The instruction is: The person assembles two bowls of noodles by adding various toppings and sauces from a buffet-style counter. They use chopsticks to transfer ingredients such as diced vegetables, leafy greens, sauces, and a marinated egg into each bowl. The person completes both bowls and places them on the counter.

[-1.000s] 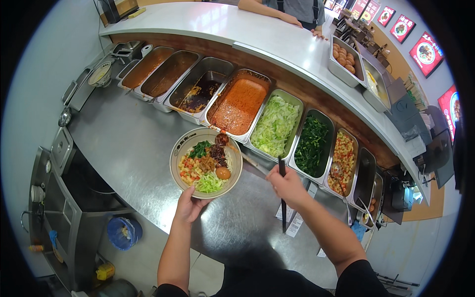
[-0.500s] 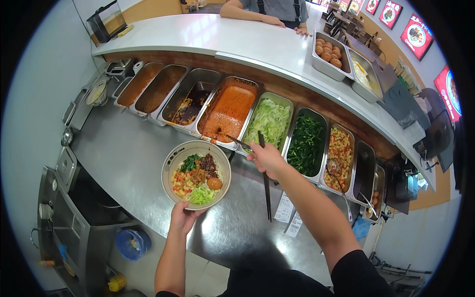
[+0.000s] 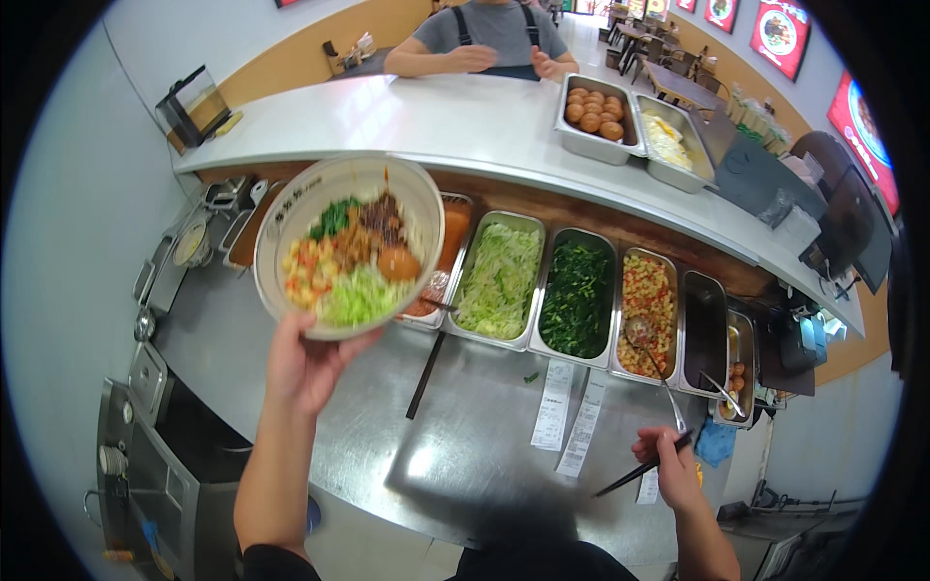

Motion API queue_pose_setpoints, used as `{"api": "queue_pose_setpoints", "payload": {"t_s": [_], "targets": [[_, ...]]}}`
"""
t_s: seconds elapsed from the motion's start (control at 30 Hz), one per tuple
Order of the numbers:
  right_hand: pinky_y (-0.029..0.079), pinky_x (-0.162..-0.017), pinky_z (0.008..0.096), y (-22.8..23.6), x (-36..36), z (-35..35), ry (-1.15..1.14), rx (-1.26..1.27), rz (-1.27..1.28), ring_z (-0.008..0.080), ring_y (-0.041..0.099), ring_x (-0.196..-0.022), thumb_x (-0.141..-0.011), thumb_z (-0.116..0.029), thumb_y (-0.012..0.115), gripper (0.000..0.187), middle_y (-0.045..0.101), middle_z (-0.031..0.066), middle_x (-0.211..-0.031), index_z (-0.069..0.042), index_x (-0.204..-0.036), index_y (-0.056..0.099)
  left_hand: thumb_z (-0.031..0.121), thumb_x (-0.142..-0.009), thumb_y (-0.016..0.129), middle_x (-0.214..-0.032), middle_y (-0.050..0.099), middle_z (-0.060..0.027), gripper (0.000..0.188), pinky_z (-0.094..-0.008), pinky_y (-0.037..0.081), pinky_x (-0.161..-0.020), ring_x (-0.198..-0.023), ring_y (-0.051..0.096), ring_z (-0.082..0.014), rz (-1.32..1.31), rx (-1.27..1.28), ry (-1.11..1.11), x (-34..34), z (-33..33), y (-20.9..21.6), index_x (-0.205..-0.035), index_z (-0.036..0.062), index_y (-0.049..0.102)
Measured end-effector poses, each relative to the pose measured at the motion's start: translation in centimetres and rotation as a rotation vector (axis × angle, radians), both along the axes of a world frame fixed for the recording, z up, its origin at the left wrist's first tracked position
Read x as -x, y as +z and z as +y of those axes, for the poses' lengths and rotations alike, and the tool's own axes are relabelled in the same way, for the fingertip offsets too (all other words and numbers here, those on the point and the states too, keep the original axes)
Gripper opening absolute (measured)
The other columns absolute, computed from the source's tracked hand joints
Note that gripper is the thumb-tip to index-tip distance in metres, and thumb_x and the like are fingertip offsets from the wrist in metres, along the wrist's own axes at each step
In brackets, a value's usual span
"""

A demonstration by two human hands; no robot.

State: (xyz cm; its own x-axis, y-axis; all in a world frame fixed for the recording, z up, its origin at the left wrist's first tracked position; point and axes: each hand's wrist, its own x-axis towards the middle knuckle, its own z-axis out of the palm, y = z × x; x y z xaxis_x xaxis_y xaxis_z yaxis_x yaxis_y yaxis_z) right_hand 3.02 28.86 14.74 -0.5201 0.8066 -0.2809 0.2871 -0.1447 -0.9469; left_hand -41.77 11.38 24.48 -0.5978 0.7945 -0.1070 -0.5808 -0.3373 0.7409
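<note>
Raised over the left side of the steel counter is a wide pale bowl [image 3: 426, 218], gripped from below at its near edge by my left hand [image 3: 308, 363]. Inside sit dark greens, brown minced topping, a brown egg [image 3: 397, 262], shredded lettuce [image 3: 364, 295] and diced yellow and red pieces. My right hand [image 3: 668, 465], low at the right, is closed around black chopsticks [image 3: 625, 477] that point down to the left. Partly covered by the bowl, a pan of red sauce [image 3: 453, 232] has a dark utensil handle [image 3: 439, 305] sticking out of it.
Steel pans of lettuce [image 3: 500, 276], greens [image 3: 576, 295] and diced vegetables [image 3: 647, 290] line the counter's far side. Paper receipts [image 3: 552, 407] lie before them. On the white ledge [image 3: 339, 116] stands a pan of brown eggs [image 3: 593, 111]; a person [image 3: 484, 44] is behind it.
My left hand has lifted the bowl up and leftward, over the sauce pans. My right hand has drawn back from the sauce pan to the lower right, keeping the chopsticks. The person's hands have shifted.
</note>
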Motion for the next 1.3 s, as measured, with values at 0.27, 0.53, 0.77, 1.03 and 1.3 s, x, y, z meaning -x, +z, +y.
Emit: {"api": "queue_pose_setpoints", "payload": {"t_s": [0.27,0.53,0.77,1.03,1.3], "targets": [[0.049,-0.073,0.0288,-0.7,-6.7,-3.8,-0.142,-0.361,-0.098,0.0136,0.058,-0.078,-0.106,-0.03,0.029,0.042,0.059,0.0097,-0.096,0.001,-0.102,0.057,0.008,-0.089,0.039,-0.145,0.028,-0.0294,0.059,-0.0656,0.042,-0.103,-0.13,0.035,-0.0501,-0.079,-0.217,-0.077,7.0,22.1,4.9,-0.142,-0.0046,0.02],[0.047,-0.077,0.0338,-2.9,-7.9,-6.7,-0.087,-0.579,-0.164,0.0237,0.057,-0.083,-0.096,-0.005,0.049,0.014,0.059,0.0125,-0.091,0.003,-0.104,0.058,0.008,-0.086,0.043,-0.144,0.021,-0.0274,0.064,-0.068,0.045,-0.098,-0.127,0.031,-0.0578,-0.201,-0.126,-0.084,5.7,34.3,2.8,-0.144,0.0037,0.017],[0.05,-0.085,0.0381,-6.5,-8.2,-7.3,0.108,-0.619,-0.281,0.0348,0.059,-0.099,-0.084,-0.011,0.069,0.033,0.057,0.0194,-0.111,-0.002,-0.115,0.061,0.031,-0.097,0.047,-0.145,0.028,-0.0263,0.064,-0.0603,0.049,-0.097,-0.129,0.037,-0.0492,0.166,-0.128,-0.205,8.7,36.0,3.6,-0.146,0.0029,0.018],[0.045,-0.099,0.0394,-15.8,-10.7,-6.6,0.447,-0.654,-0.496,0.0372,0.053,-0.117,-0.091,-0.018,0.058,0.038,0.055,0.0218,-0.122,-0.002,-0.125,0.052,0.019,-0.092,0.062,-0.091,0.059,-0.0039,0.027,-0.0248,0.049,-0.073,-0.082,0.058,-0.0133,1.062,0.041,-0.12,-8.9,25.4,-3.4,-0.113,0.0034,0.055],[0.044,-0.101,0.0424,-20.6,-11.7,-6.2,0.541,-0.904,-0.433,0.0372,0.051,-0.121,-0.081,-0.006,0.057,0.035,0.054,0.0203,-0.126,-0.002,-0.115,0.058,0.019,-0.082,0.066,-0.09,0.065,-0.0176,0.023,-0.0432,0.055,-0.069,-0.079,0.067,-0.0325,1.502,0.667,-0.397,-27.8,9.3,-26.6,-0.097,0.0012,0.062]]}}
